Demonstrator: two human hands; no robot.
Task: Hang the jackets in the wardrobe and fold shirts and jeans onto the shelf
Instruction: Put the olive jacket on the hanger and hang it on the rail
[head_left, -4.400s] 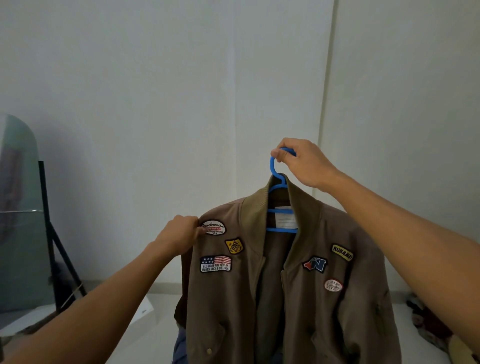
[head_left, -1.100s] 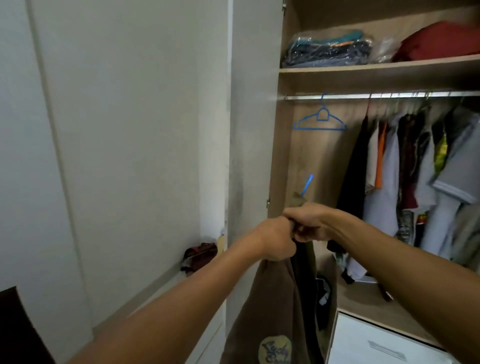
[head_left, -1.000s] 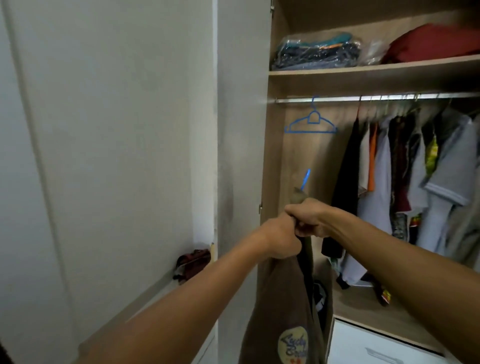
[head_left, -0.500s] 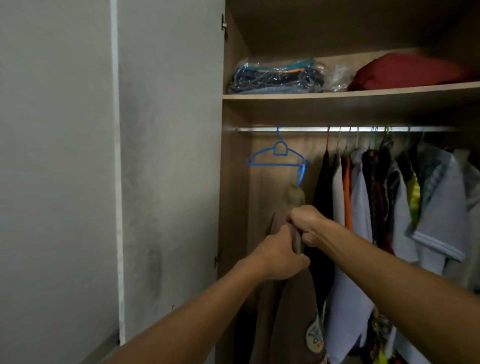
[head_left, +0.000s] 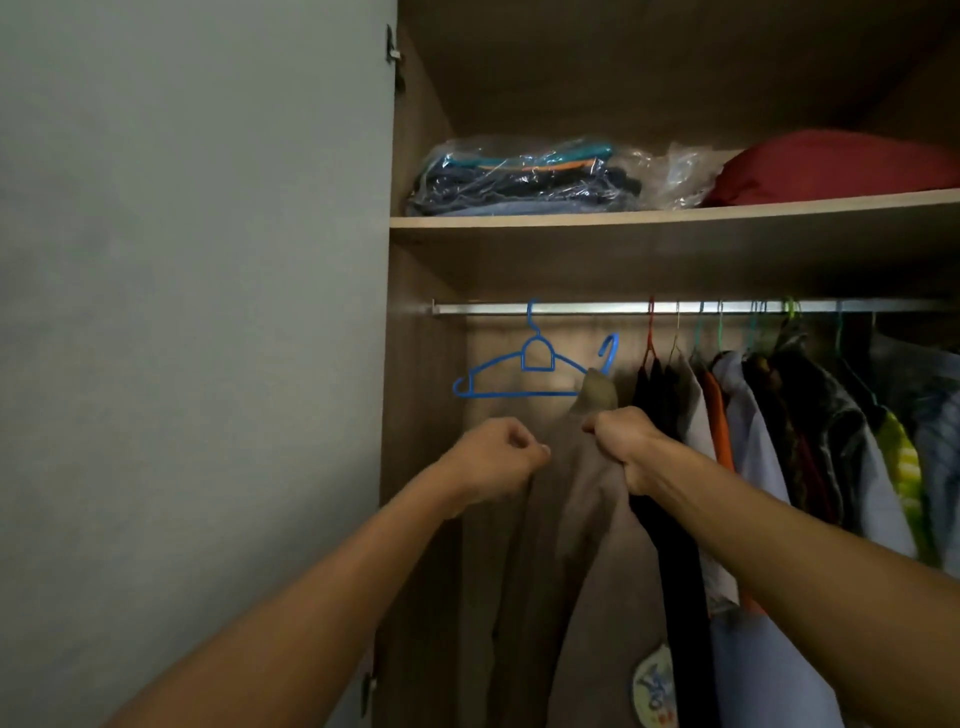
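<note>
- Two hands are showing in the head view, both raised below the rail (head_left: 675, 308) inside the open wardrobe (head_left: 421, 364).
- Right hand (head_left: 626, 444) is gripping the brown jacket (head_left: 582, 519) just under its collar, fingers curled tight into the fabric.
- Left hand (head_left: 493, 460) is sitting beside the jacket's left edge with the fingers curled in; cannot tell whether that grip is pinching fabric or holding nothing.
- Jacket is hanging down from the right hand, below the rail and left of the row of hanging clothes (head_left: 779, 441); a round patch (head_left: 652, 688) is showing near its lower part.
- Jacket's blue hanger hook (head_left: 609, 349) is poking up above the collar, sitting below the rail and not touching it.
- Empty blue hanger (head_left: 519, 371) is hanging on the rail, left of the jacket's collar.
- Hanging clothes are filling the rail to the right of the jacket: black, orange, pale blue, dark patterned, yellow-green.
- Shelf (head_left: 675, 215) above the rail is carrying a plastic-wrapped stack of folded clothes (head_left: 524, 179) at its left end and a red bundle (head_left: 831, 169) to the right of that.
- Wardrobe door (head_left: 197, 312) is standing open, left of the rail.
</note>
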